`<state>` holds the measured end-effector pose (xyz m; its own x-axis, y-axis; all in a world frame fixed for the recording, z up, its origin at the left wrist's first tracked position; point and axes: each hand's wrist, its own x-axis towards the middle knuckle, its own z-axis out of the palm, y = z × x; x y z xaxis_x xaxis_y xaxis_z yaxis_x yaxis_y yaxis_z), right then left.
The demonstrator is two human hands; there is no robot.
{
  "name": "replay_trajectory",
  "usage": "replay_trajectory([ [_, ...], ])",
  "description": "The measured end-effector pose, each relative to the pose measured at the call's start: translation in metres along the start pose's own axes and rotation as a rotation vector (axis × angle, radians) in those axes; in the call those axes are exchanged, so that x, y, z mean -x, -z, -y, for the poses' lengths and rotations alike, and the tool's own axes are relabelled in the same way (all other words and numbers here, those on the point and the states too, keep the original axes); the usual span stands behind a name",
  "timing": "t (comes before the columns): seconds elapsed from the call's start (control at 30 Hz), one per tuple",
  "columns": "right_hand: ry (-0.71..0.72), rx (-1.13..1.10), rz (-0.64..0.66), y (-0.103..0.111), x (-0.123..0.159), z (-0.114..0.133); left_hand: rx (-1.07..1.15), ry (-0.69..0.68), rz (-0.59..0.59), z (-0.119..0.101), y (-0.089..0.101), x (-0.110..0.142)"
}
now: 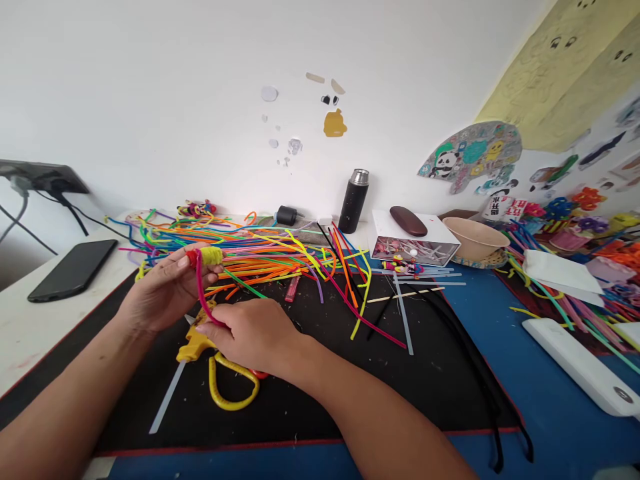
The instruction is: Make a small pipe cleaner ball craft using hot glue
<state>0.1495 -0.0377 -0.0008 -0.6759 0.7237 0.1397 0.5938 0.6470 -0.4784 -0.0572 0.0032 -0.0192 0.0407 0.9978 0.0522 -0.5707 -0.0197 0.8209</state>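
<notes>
My left hand [163, 293] is closed around a small coiled pipe-cleaner piece [212, 257], with yellow windings at the right and red at the left. A magenta pipe cleaner [201, 287] curves down from the red part. My right hand [260, 333] pinches its lower end between thumb and fingers. A green pipe cleaner [245, 285] slants away between the hands; where it begins is hidden. Just below, a yellow glue gun [195, 347] lies partly covered, a translucent glue stick [167, 399] jutting from its back. Beside it is a yellow loop handle [234, 404], apparently of scissors.
Many colourful pipe cleaners [270, 257] lie along the back of the black mat [310, 407]. A black bottle [354, 203] stands by the wall, near a white box [380, 243] and a beige bowl [475, 235]. At left lies a phone [73, 270]; at right, a white power bank-like bar [580, 367].
</notes>
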Motion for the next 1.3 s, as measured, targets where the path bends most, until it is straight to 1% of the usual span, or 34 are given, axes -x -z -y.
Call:
replay_trajectory([
  [0.17, 0.011, -0.013, -0.007, -0.004, 0.000, -0.002, 0.051, 0.010, 0.032, -0.003, 0.001, 0.001],
  [0.27, 0.023, -0.012, -0.027, -0.006, 0.000, -0.003, 0.091, 0.016, 0.102, -0.003, 0.001, 0.002],
  [0.33, 0.031, -0.014, -0.032, -0.007, 0.000, -0.003, 0.087, 0.013, 0.112, -0.004, 0.001, 0.003],
  [0.43, 0.028, -0.020, -0.010, -0.006, 0.000, -0.003, 0.070, 0.022, 0.071, -0.005, 0.000, 0.005],
  [0.53, 0.021, -0.019, -0.002, -0.004, 0.000, -0.002, 0.082, 0.064, 0.036, -0.008, -0.002, 0.007],
  [0.7, 0.013, -0.023, 0.004, -0.006, 0.001, -0.002, 0.138, 0.143, 0.064, -0.014, -0.004, 0.011],
  [0.87, 0.018, -0.027, 0.006, -0.006, 0.001, -0.002, 0.173, 0.100, -0.002, -0.015, -0.003, 0.012],
  [0.97, 0.016, -0.056, 0.010, -0.004, 0.001, -0.002, 0.159, 0.083, -0.010, -0.014, -0.002, 0.011],
  [1.03, 0.010, -0.103, -0.012, 0.000, 0.001, -0.003, 0.159, 0.071, -0.006, -0.014, -0.002, 0.011],
  [1.1, 0.006, -0.196, -0.066, 0.005, 0.001, -0.008, 0.180, 0.053, 0.000, -0.016, -0.002, 0.011],
  [1.2, -0.007, -0.428, -0.184, 0.016, 0.001, -0.019, 0.222, 0.031, 0.024, -0.019, -0.003, 0.011],
  [1.3, -0.101, -0.675, -0.278, 0.028, 0.000, -0.032, 0.251, 0.027, 0.064, -0.022, -0.004, 0.013],
])
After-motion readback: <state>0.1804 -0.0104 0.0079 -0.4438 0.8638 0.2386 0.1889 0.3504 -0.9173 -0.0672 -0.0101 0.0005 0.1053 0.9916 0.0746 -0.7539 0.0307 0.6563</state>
